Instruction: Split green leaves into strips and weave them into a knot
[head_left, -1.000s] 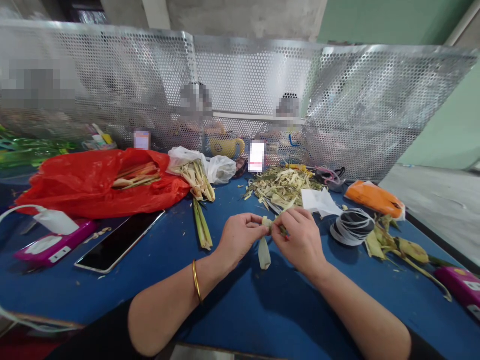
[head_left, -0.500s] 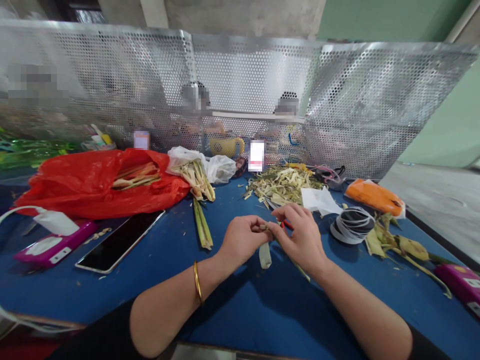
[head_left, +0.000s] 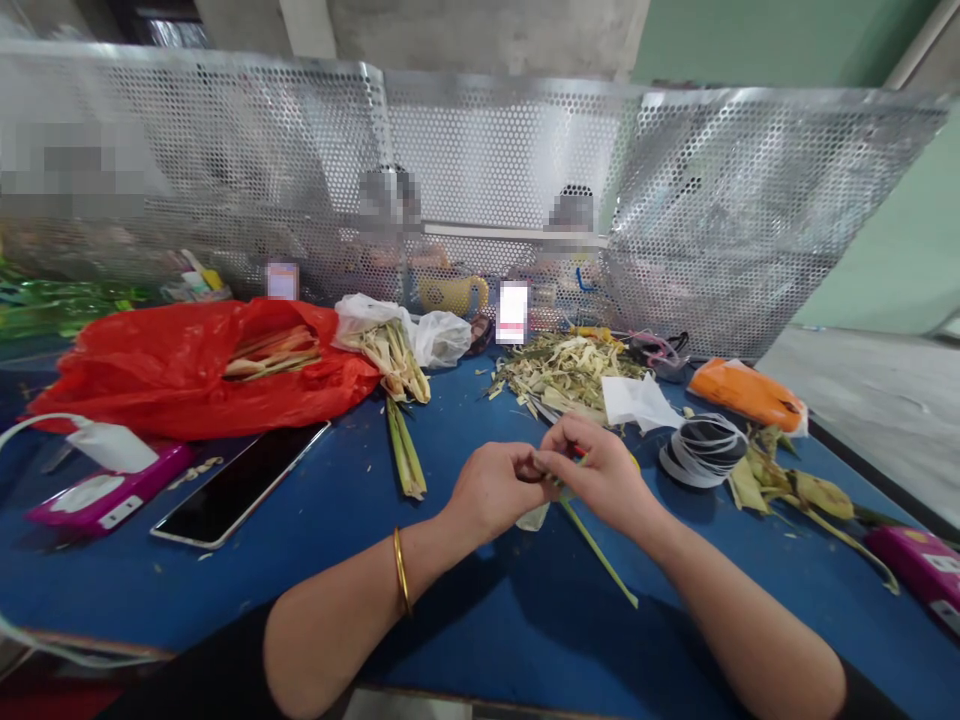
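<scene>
My left hand [head_left: 496, 492] is closed in a pinch above the blue table [head_left: 337, 610], its fingertips meeting those of my right hand [head_left: 600, 475]. Both hold a narrow green plant strip [head_left: 601, 556], whose free end hangs down to the right. The fingers mostly hide the pinched part. Below the left fingers shows a pale flat piece [head_left: 534, 517]; I cannot tell whether it is held or lies on the table. Red and yellow bits of a tool peek out behind my right hand. Beyond the hands lies a heap of dry husk shreds [head_left: 562, 370] with white paper [head_left: 639, 402] against it.
On the left are a red plastic bag [head_left: 165, 370], a phone [head_left: 244, 485], a purple power strip [head_left: 112, 490] and green stalks [head_left: 405, 450]. A spool of white cord [head_left: 703, 450], withered leaves [head_left: 787, 485] and an orange packet [head_left: 750, 393] lie right. A perforated metal screen [head_left: 510, 140] stands behind.
My hands have drawn closer together and moved slightly right and down. More of the green strip now shows below my right hand, while less of the pale piece is visible.
</scene>
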